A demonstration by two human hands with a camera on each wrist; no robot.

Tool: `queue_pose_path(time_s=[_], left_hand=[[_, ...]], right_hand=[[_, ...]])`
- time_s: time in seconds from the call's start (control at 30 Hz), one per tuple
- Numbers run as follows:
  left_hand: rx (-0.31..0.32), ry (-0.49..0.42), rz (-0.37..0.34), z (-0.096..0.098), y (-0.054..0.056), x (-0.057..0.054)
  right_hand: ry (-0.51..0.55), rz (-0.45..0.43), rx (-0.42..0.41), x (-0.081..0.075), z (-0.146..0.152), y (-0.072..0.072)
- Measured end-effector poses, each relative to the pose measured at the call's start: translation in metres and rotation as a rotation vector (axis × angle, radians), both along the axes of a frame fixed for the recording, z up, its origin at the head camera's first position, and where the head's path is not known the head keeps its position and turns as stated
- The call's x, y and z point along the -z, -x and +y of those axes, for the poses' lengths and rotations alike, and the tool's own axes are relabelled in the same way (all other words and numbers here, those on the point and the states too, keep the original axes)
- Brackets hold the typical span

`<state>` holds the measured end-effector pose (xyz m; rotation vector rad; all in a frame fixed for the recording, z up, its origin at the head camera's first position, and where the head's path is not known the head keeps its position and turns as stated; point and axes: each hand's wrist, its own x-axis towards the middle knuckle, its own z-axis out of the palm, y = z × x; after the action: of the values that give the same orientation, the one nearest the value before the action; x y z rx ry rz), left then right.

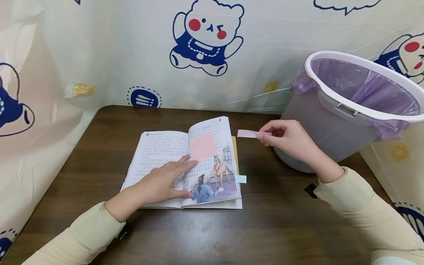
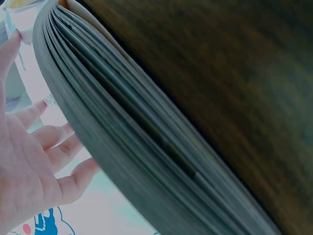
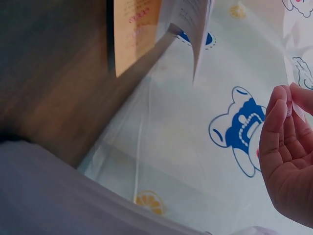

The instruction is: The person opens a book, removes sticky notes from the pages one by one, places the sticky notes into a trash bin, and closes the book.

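Observation:
An open book [image 1: 165,143] lies on the table, text on its left page and a drawing of a horse and a person on its right. My left hand [image 1: 162,180] rests across the inner fold with fingers spread, pressing the pages. Above the fingertips, a square pink sticky note [image 1: 203,146] sits on the right page. Right of the book, my right hand [image 1: 288,141] pinches a narrow pink paper strip [image 1: 246,133] between thumb and fingers, held apart from the page. In the right wrist view the strip [image 3: 289,73] shows edge-on at the fingertips.
A grey bin [image 1: 308,129] with a white rim and purple bag stands at the right, close behind my right hand. A light blue tab [image 1: 241,179] sticks out of the book's right edge. Patterned sheeting [image 1: 132,48] hangs behind the brown table [image 1: 212,235].

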<state>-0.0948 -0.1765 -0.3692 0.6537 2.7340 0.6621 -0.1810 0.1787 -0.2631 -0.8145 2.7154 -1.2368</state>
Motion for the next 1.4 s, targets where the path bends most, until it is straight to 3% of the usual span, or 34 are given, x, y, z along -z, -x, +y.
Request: queue_pose_path(time_s=[0.77, 1.4], left_hand=[[0.001, -0.003, 0.008, 0.001, -0.001, 0.001], [-0.002, 0.0, 0.009, 0.001, -0.002, 0.0]], right_hand=[[0.003, 0.22, 0.061, -0.044, 0.021, -0.016], [0.056, 0.254, 0.183, -0.077, 0.043, -0.025]])
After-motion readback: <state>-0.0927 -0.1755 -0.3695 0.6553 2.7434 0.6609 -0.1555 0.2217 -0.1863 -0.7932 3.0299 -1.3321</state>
